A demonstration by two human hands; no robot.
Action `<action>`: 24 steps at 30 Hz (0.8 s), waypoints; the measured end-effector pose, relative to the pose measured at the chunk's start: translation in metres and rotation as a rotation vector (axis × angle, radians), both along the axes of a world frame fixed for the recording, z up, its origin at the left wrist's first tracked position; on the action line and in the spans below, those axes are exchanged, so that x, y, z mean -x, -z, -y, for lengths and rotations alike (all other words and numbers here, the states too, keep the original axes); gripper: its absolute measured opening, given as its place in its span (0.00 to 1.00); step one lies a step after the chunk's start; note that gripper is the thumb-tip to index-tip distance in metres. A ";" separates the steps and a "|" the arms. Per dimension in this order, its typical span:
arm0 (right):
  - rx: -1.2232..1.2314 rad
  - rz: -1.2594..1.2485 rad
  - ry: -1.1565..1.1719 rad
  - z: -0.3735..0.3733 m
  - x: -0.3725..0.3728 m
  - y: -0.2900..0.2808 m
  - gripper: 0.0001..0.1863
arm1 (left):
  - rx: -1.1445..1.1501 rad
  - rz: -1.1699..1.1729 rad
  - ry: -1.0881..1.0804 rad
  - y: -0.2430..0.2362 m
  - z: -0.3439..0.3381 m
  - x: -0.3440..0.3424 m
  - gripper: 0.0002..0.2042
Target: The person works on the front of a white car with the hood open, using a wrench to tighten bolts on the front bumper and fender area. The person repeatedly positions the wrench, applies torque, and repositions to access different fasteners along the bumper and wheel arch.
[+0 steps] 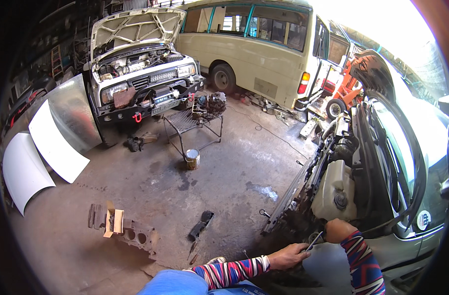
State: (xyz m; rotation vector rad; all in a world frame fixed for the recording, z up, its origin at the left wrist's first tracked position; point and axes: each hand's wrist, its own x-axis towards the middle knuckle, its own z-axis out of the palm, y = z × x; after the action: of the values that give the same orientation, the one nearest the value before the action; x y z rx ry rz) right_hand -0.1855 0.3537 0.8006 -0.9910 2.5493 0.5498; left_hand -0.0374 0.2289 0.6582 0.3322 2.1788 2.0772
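My left hand point(289, 255) is closed on the lower end of a slim metal rod-like tool point(315, 240), its kind too small to tell. At the tool's upper end, my right hand point(338, 230) is closed in a fist around it. Both hands are over the front corner of the car point(382, 258) on the right, above its pale fender point(332, 263). Just beyond my right hand sits a whitish plastic reservoir point(336, 189) with a dark round cap in the engine bay. What lies under my hands is dark and partly hidden.
An engine block point(136, 235) with an open cardboard box point(114, 221) lies on the floor. A metal stand point(185, 123) bears engine parts point(209, 105), beside a can point(192, 160). Beyond are a white vehicle point(146, 73) with raised hood and a cream bus point(264, 59). White panels point(57, 140) lean left.
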 end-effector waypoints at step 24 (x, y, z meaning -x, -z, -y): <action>-0.096 0.001 -0.006 0.007 -0.003 -0.006 0.19 | 0.061 0.014 -0.016 -0.011 -0.010 -0.012 0.27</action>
State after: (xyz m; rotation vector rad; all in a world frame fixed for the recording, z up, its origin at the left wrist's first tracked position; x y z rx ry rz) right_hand -0.1823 0.3465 0.8070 -0.9653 2.4938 0.6668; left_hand -0.0256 0.2390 0.6696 0.2943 2.2383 2.0099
